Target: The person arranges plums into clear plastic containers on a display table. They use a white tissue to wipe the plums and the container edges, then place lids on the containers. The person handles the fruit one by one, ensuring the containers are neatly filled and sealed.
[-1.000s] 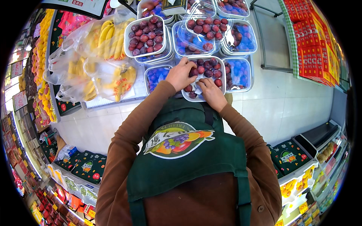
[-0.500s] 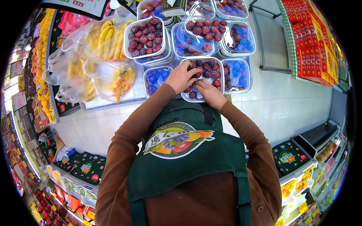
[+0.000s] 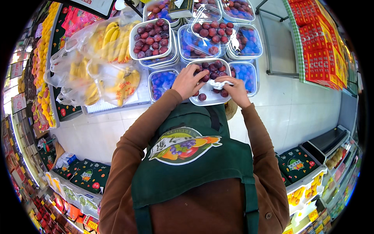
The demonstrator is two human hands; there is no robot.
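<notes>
A white plastic tray [image 3: 210,98] of dark red plums [image 3: 214,68] is in front of me, with a bare patch of its bottom showing at the near side. My left hand [image 3: 189,82] reaches over its left side, fingers curled round a plum [image 3: 205,78]. At the tray's right side, my right hand [image 3: 238,92] pinches a crumpled white tissue [image 3: 221,81] over the fruit. One loose plum [image 3: 202,97] lies apart near the tray's front left corner.
Stacked trays of plums, some lidded, stand behind, including an uncovered tray [image 3: 152,39]. Bagged bananas [image 3: 112,36] lie on the left. A tissue box [image 3: 180,8] sits at the back. Red boxes [image 3: 321,58] are piled at far right.
My right hand has moved right and up, drawing the white tissue into view from among the plums. The tray has shifted slightly, and more of its bottom shows. My left hand stays nearly in place.
</notes>
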